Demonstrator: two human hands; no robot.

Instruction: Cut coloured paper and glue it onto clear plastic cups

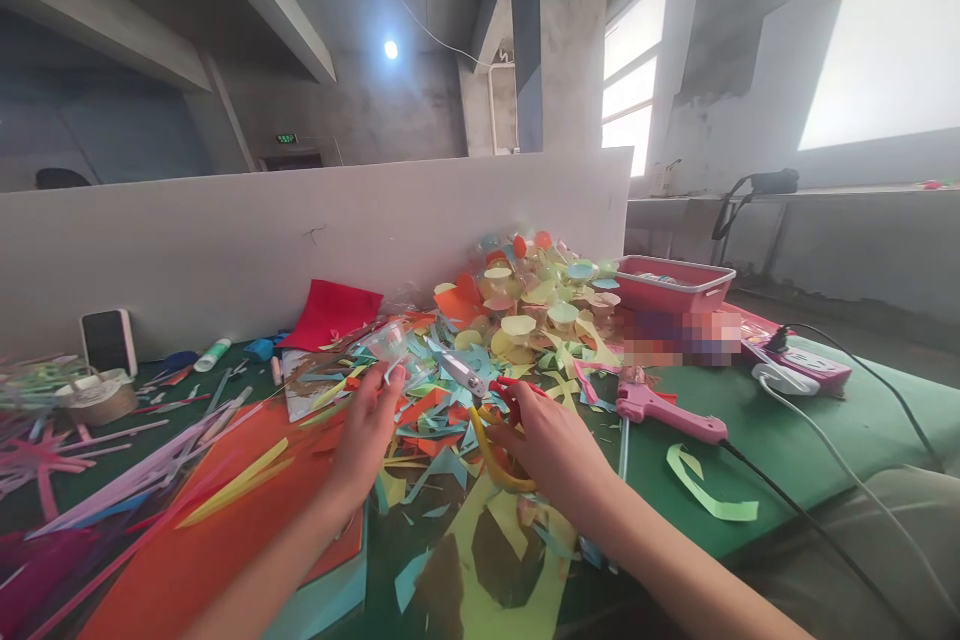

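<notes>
Between the fingers of my left hand (375, 405) is a small clear plastic cup (385, 344), partly blurred. My right hand (551, 440) grips a pair of scissors (459, 370) with yellow and red handles. Their metal blades point away from me and to the left, toward the cup, and I cannot tell whether they touch it. Under both hands lie coloured paper scraps (442, 465) in blue, orange and yellow. Just beyond the scissors rises a heap of clear cups with round paper pieces (517, 325) on them.
A pink glue gun (667, 410) lies to the right, its cord trailing toward me. Behind it are a pink basket (675, 290) and a power strip (810, 368). Orange paper sheets (225, 520), paper strips, a tape roll (97, 398) and a phone (109, 342) occupy the left. A white panel (225, 260) borders the back.
</notes>
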